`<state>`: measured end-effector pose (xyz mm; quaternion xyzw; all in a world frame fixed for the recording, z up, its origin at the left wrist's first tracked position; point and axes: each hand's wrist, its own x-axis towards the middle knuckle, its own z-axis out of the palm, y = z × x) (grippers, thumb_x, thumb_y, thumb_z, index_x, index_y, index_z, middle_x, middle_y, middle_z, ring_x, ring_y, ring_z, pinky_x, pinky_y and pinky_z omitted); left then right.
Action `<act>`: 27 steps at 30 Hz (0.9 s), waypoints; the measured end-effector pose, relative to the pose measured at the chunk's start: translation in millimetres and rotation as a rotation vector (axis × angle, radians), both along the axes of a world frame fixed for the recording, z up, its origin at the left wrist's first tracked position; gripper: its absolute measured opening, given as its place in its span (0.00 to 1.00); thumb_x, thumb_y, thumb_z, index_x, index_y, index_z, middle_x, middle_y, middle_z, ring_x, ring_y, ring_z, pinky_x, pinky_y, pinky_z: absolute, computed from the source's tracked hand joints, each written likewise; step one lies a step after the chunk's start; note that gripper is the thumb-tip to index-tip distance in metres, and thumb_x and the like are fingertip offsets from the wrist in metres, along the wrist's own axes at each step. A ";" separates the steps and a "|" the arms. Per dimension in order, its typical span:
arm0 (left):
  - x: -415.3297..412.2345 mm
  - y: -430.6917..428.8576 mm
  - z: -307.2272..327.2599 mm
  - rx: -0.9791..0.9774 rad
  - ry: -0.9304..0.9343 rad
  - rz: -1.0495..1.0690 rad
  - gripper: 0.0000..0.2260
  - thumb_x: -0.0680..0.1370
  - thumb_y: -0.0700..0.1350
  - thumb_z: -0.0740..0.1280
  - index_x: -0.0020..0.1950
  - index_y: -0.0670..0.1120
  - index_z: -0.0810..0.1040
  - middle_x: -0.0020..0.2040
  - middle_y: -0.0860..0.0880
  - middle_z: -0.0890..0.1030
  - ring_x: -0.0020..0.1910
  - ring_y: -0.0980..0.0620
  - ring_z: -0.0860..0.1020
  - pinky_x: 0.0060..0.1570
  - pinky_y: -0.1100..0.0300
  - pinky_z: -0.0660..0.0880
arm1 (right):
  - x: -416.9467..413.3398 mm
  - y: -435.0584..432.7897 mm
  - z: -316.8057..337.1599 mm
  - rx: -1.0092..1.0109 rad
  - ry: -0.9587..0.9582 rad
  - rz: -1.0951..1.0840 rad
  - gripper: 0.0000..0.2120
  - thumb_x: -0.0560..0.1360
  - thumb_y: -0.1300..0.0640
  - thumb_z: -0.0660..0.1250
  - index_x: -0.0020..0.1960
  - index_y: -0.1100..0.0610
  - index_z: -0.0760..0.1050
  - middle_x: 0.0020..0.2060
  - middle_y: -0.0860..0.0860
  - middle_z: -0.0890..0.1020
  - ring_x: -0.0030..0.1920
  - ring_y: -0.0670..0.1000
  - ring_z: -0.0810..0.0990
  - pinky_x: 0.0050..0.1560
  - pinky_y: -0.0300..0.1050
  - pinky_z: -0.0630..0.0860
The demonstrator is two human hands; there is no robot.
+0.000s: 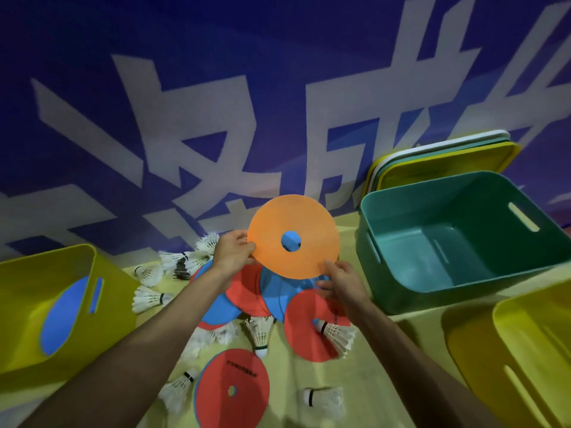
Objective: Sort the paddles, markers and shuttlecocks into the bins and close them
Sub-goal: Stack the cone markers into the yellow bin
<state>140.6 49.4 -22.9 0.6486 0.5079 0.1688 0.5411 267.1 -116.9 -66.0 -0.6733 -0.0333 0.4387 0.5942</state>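
Observation:
An orange flat disc marker (293,220) with a centre hole is held upright above the pile. My left hand (233,253) pinches its left rim, and my right hand (341,278) grips its lower right rim. Below lies a heap of red and blue disc markers (250,295). One red marker (231,393) lies close to me. White feather shuttlecocks (261,335) are scattered around the heap. The yellow bin (77,304) on the left holds a blue marker (66,313). The green bin (463,239) on the right is open and holds nothing.
A second yellow bin (525,350) stands at the near right. Stacked lids (441,159) in yellow, green and white lean behind the green bin against a blue wall banner (216,88). Everything sits on a yellow surface (386,366).

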 end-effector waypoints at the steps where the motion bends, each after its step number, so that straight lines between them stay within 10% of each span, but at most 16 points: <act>1: -7.8 -1.8 5.2 -0.002 -0.025 0.002 0.09 0.75 0.31 0.61 0.51 0.40 0.77 0.42 0.46 0.80 0.37 0.53 0.80 0.29 0.67 0.77 | -3.9 3.4 7.5 0.042 0.008 -0.003 0.08 0.81 0.55 0.59 0.50 0.59 0.72 0.38 0.55 0.78 0.33 0.51 0.78 0.26 0.40 0.75; 9: -81.4 1.3 42.9 -0.033 -0.152 0.031 0.09 0.75 0.30 0.63 0.54 0.39 0.74 0.47 0.43 0.80 0.42 0.47 0.81 0.35 0.60 0.81 | -42.1 42.4 52.7 0.124 -0.095 -0.033 0.11 0.74 0.70 0.59 0.53 0.62 0.76 0.42 0.59 0.78 0.36 0.53 0.76 0.30 0.42 0.77; 27: -348.7 68.9 84.4 0.101 -0.285 0.316 0.06 0.78 0.35 0.64 0.46 0.46 0.76 0.45 0.44 0.80 0.33 0.56 0.81 0.35 0.65 0.78 | -236.5 149.2 87.7 0.246 -0.016 0.069 0.09 0.81 0.62 0.59 0.60 0.58 0.73 0.37 0.52 0.78 0.30 0.46 0.80 0.23 0.38 0.74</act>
